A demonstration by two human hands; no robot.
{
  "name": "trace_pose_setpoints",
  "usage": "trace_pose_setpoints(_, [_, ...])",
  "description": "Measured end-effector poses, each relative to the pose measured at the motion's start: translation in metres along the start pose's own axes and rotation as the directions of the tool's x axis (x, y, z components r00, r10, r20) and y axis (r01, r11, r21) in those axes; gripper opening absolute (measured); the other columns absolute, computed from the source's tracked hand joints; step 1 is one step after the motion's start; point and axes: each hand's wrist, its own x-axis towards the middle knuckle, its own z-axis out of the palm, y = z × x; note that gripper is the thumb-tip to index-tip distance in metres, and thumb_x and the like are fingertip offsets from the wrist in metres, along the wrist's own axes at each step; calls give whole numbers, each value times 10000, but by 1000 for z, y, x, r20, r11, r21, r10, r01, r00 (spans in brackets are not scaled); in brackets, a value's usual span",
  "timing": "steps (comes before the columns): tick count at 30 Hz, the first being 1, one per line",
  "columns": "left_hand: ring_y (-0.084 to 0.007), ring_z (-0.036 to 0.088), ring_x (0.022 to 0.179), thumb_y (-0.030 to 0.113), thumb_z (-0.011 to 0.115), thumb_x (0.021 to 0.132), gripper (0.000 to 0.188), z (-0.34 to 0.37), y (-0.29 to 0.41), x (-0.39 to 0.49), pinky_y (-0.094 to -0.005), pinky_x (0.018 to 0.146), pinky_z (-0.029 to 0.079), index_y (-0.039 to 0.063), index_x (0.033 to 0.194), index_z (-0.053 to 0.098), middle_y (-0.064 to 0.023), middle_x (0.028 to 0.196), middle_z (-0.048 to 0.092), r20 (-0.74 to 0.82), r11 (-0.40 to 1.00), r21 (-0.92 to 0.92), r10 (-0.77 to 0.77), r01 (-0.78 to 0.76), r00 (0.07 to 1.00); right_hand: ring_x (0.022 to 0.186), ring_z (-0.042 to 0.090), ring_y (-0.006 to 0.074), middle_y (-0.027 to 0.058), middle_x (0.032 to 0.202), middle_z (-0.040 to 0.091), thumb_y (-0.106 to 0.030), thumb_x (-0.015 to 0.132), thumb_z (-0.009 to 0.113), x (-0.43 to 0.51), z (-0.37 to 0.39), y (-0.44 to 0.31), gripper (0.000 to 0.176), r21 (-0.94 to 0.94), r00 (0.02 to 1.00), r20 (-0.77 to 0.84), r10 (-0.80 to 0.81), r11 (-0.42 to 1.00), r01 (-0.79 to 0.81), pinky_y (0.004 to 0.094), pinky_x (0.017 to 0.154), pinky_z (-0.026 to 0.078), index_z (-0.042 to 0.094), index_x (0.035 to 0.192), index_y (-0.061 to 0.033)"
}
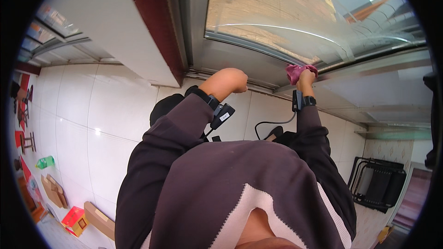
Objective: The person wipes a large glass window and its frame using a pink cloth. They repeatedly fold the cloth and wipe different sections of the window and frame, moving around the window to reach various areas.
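Observation:
My right hand grips a crumpled pinkish-purple cloth. The cloth is against the lower metal frame of a glazed door or window, near where two framed sections meet. Above it rises the large glass pane, which shows hazy streaks and reflections. My left hand is curled into a loose fist in front of the grey lower panel, with nothing seen in it; the inside of the fist is hidden. Both wrists wear black straps with small devices, and a cable runs from the right one.
A white wall end with dark red trim stands to my left. Folded black metal-framed furniture leans at the right wall. On the tiled floor at left are a green bottle, cardboard pieces, a red-and-yellow box and small stools.

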Motion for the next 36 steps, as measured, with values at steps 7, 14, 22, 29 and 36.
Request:
trace_pose_setpoints(7, [-341,610,1066,333,557,895,362,-8,-5,-14,-458,886,491,79,1126,673,-142,1115,671,8,997,-41,-59,59,998,876,658,320,208,1049,663,-102,873,458,-88,48,-7,261,-236,984,132,-117,961,146,392,773,520,612,1014,55])
trace_pose_setpoints(14, [-343,622,1051,355,562,900,376,-7,-20,-20,-460,890,487,56,1083,696,-151,1109,676,39,998,-23,-53,53,998,892,594,465,307,920,626,-223,916,507,-195,117,1,265,-436,695,591,-409,563,702,517,773,464,612,888,19])
trace_pose_setpoints(22, [-326,625,1057,352,554,900,376,-14,-29,-45,-439,893,489,70,1097,706,-134,1137,673,67,988,-70,-132,137,989,850,591,433,207,950,585,-136,927,495,-255,166,1,143,-145,307,798,-518,329,933,503,701,492,551,965,-10])
trace_pose_setpoints(29, [-325,625,1057,313,534,900,359,-8,-43,-36,-437,893,488,69,1099,706,-146,1143,669,111,991,-37,-127,132,986,858,617,419,204,969,598,-90,882,513,-274,194,-7,136,7,97,878,-469,214,977,470,709,524,555,987,-15])
trace_pose_setpoints(36, [-326,626,1055,290,520,898,357,5,-49,-14,-437,891,488,67,1111,700,-156,1146,666,171,996,58,-79,70,982,974,636,167,83,1148,628,-101,954,507,-231,159,-53,331,-167,78,980,185,967,-193,318,826,544,542,1276,-34])
